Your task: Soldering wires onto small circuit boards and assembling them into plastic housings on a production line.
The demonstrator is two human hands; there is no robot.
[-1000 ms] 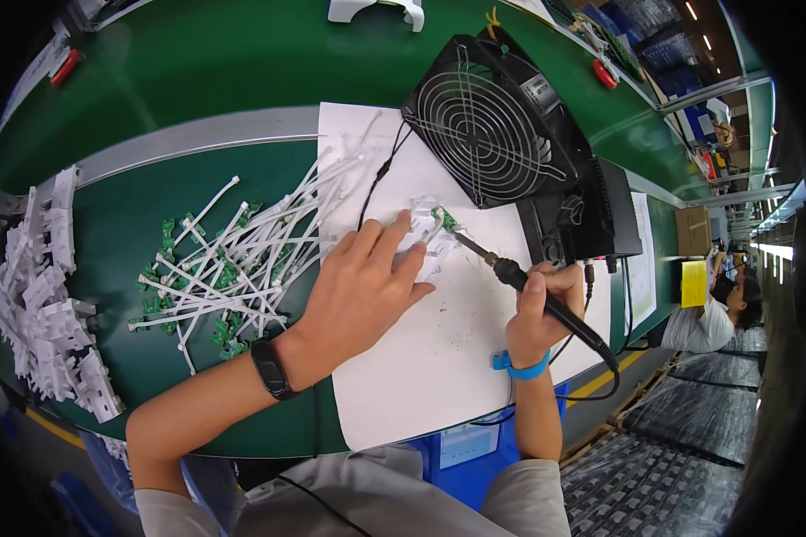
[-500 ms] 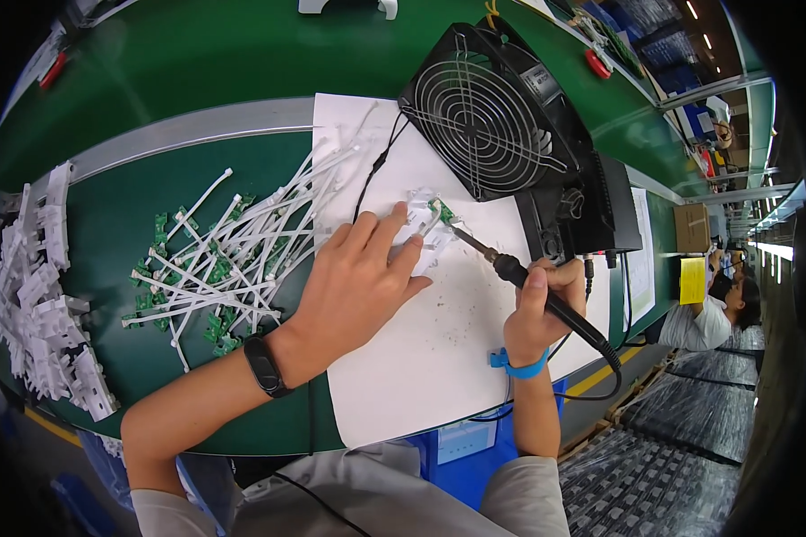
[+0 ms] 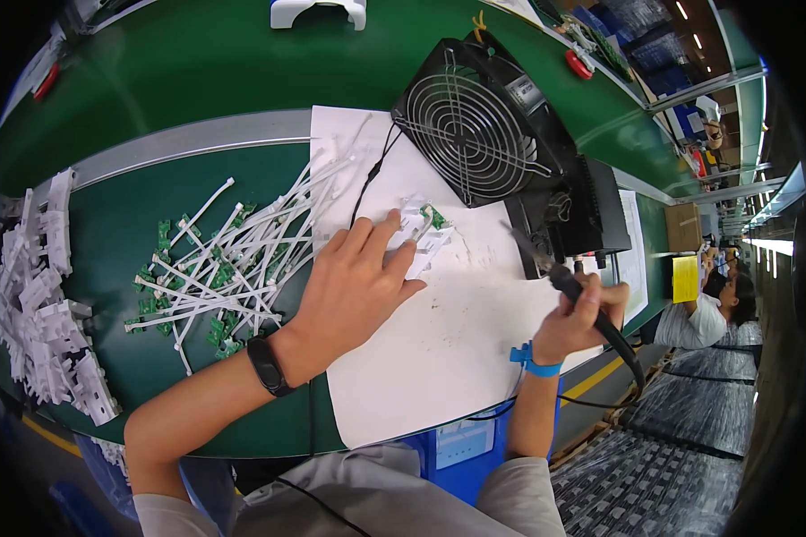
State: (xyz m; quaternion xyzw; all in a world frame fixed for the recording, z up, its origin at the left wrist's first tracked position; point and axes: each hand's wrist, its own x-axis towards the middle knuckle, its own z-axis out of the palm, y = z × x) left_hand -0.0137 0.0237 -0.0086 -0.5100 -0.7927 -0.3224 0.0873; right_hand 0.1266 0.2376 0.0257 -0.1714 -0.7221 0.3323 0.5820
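My left hand (image 3: 363,282) lies on the white paper sheet, its fingertips holding down a white plastic part (image 3: 428,248). At the far end of that part is a small green circuit board (image 3: 433,216) with a white cable by it. My right hand (image 3: 578,327) is closed round the black handle of a soldering iron (image 3: 604,329), whose tip is raised away from the board, near the fan's base. To the left of my left hand, a tangled pile of white cables (image 3: 242,255) with small green boards lies on the green mat.
A black fan (image 3: 466,134) with a wire grille stands behind the work, next to a black box (image 3: 606,206). White plastic parts (image 3: 40,304) are heaped at the left edge. A metal rail (image 3: 197,139) borders the mat. A person (image 3: 694,309) sits at the far right.
My right hand has drawn the soldering iron right, away from the green board. My left hand stays on the white plastic part. The view has shifted slightly.
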